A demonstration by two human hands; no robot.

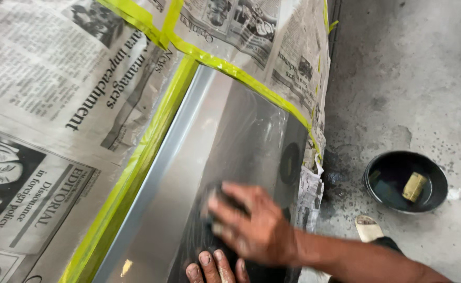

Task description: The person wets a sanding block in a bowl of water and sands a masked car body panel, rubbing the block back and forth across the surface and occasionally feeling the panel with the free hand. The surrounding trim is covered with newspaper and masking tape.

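A grey, wet-looking metal panel [230, 136] is framed by yellow-green masking tape [136, 167] and newspaper [47, 105]. My right hand [251, 225] reaches in from the lower right and presses flat on a dark sanding pad [224, 202] against the panel; the hand is blurred. Only three fingertips of my left hand [217, 268] show at the bottom edge. They rest on the panel just below the right hand, with nothing seen in them.
On the concrete floor [398, 78] to the right stands a dark bowl [377, 178] of liquid with a small tan block [414, 186] in it. A sandalled foot [369, 229] is beside the bowl. Dark splatter marks the floor near the panel's edge.
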